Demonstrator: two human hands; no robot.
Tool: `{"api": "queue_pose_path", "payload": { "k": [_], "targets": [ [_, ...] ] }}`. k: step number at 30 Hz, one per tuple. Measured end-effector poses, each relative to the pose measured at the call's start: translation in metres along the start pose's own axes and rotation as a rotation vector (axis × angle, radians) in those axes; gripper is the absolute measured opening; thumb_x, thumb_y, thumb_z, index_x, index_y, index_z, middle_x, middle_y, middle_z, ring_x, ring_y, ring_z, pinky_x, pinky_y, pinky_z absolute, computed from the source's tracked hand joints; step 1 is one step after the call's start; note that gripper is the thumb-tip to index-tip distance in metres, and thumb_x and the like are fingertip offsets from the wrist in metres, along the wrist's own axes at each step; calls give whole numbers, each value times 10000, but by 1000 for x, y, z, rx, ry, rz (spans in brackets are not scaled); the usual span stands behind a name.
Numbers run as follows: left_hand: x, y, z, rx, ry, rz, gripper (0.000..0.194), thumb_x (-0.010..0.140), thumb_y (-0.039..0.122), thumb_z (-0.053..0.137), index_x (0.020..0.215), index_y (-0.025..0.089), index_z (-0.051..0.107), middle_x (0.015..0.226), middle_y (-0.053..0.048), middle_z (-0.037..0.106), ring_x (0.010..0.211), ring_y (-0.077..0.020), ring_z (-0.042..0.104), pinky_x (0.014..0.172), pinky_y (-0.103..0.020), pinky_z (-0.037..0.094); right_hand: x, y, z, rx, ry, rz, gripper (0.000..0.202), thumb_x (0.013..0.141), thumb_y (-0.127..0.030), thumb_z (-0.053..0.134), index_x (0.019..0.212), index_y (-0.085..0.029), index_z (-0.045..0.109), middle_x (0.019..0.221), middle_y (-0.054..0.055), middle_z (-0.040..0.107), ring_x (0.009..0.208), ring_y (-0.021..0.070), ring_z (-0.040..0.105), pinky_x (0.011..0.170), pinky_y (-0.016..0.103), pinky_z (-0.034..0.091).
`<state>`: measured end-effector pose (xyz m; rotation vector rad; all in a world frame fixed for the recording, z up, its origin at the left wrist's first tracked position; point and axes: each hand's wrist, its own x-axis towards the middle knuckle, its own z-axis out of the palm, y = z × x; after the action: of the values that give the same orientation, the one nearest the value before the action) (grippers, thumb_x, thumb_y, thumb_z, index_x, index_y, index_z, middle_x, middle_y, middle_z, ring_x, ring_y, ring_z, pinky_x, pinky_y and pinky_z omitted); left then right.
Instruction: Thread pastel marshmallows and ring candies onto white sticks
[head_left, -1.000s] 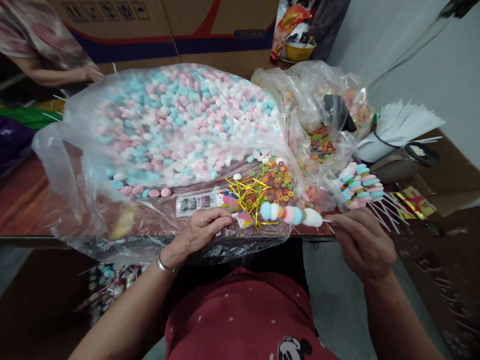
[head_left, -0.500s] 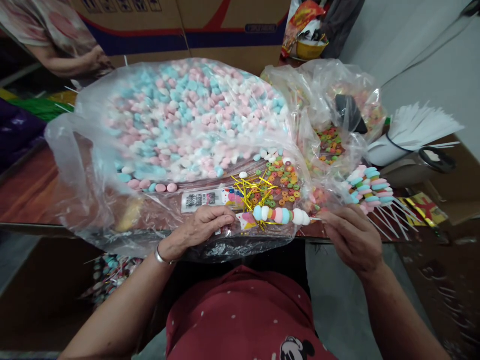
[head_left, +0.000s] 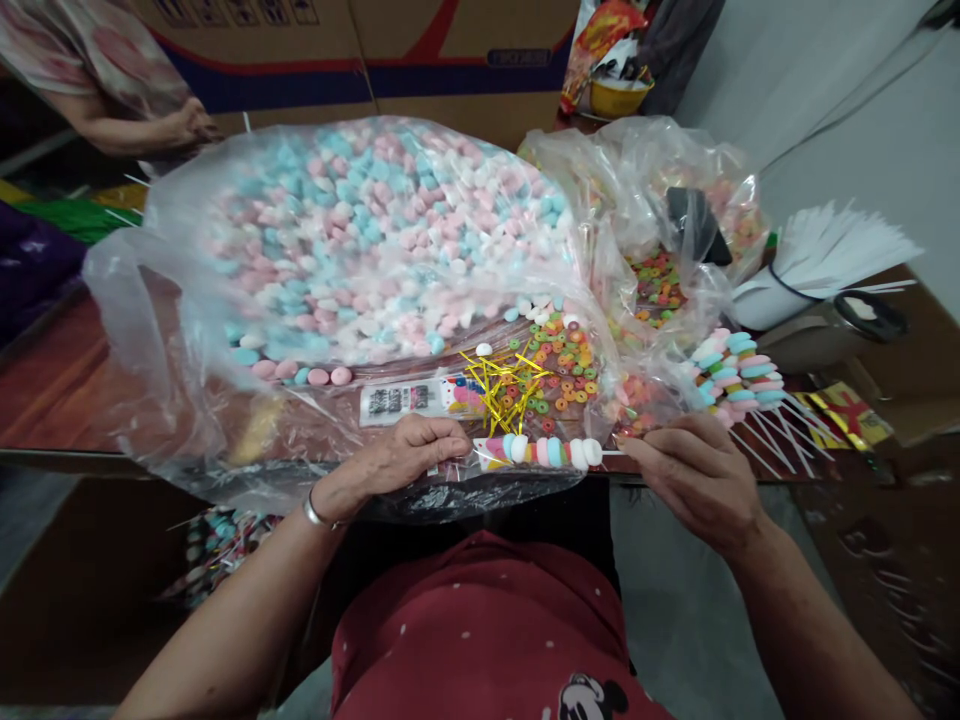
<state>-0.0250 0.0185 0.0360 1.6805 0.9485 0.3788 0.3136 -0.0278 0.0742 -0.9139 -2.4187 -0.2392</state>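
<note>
My right hand (head_left: 697, 480) pinches the white stick of a candy skewer (head_left: 555, 452), threaded with pink, blue and white marshmallows and small gummy rings. My left hand (head_left: 409, 455) is closed on a small printed plastic bag (head_left: 493, 452), pressing it between thumb and fingers. The skewer's left end overlaps the bag's printed part; how deep it sits inside I cannot tell. Beyond my left hand lies a flat printed packet (head_left: 405, 398). Gold twist ties (head_left: 514, 385) are heaped beside loose gummy rings (head_left: 566, 360). Finished-looking skewers (head_left: 739, 372) are stacked by my right hand.
A large clear bag of marshmallows (head_left: 390, 230) fills the table's middle. To its right are bags of gummy rings (head_left: 656, 285), a holder of white sticks (head_left: 825, 260) and a dark mug (head_left: 832, 335). Another person's hand (head_left: 191, 122) shows at upper left. A box of wrapped skewers (head_left: 225, 550) stands below left.
My right hand has moved the skewer left and slightly down, so its tip end now overlaps the small bag. My left hand has stayed nearly in place, holding the bag.
</note>
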Motion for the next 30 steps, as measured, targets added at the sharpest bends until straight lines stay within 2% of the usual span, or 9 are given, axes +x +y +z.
{"api": "queue_pose_path", "payload": {
  "k": [5, 10, 13, 16, 19, 24, 30],
  "targets": [
    [1, -1, 1, 44, 10, 34, 346, 917, 404, 476, 730, 147, 612, 670, 8, 584, 629, -108, 491, 590, -202, 385, 2, 2, 3, 58, -6, 15, 318, 883, -102, 549, 1162, -254, 565, 798, 11, 654, 722, 171, 538, 676, 331, 458],
    [1, 1, -1, 128, -8, 55, 334, 925, 381, 472, 730, 150, 614, 633, 20, 555, 601, -100, 471, 585, -198, 374, 6, 2, 9, 105, 9, -23, 232, 866, -95, 558, 1070, -204, 570, 779, 28, 633, 733, 179, 539, 673, 339, 469],
    [0, 1, -2, 139, 0, 55, 308, 914, 372, 484, 751, 150, 622, 633, 22, 546, 602, -102, 466, 578, -196, 368, 7, 2, 15, 150, 31, 8, 214, 860, -80, 547, 1033, -201, 580, 781, 25, 623, 723, 166, 541, 680, 333, 473],
    [0, 2, -2, 141, 9, 66, 285, 906, 350, 490, 758, 147, 626, 657, 22, 547, 623, -102, 469, 591, -194, 367, 8, 0, 22, 170, -9, 37, 173, 863, -95, 531, 966, -204, 617, 741, 21, 604, 710, 159, 533, 678, 319, 471],
    [0, 5, -3, 121, -9, 68, 276, 906, 342, 492, 761, 146, 622, 667, 26, 540, 629, -99, 462, 600, -193, 367, 10, -1, 26, 146, -57, 46, 153, 872, -108, 517, 918, -187, 640, 705, 24, 592, 688, 158, 511, 665, 313, 450],
    [0, 6, -4, 75, -43, 43, 272, 904, 337, 494, 746, 144, 601, 661, 27, 513, 622, -97, 447, 589, -192, 360, 15, -3, 27, 115, -53, 78, 145, 894, -134, 510, 897, -181, 647, 725, 34, 611, 717, 163, 511, 684, 314, 436],
    [-2, 11, -4, 103, -126, 32, 271, 920, 361, 475, 859, 148, 630, 703, 17, 545, 647, -108, 464, 599, -199, 364, 25, -8, 27, 173, -96, 69, 208, 914, -141, 457, 822, -192, 636, 663, 17, 567, 669, 154, 489, 655, 300, 425]
  ]
}}
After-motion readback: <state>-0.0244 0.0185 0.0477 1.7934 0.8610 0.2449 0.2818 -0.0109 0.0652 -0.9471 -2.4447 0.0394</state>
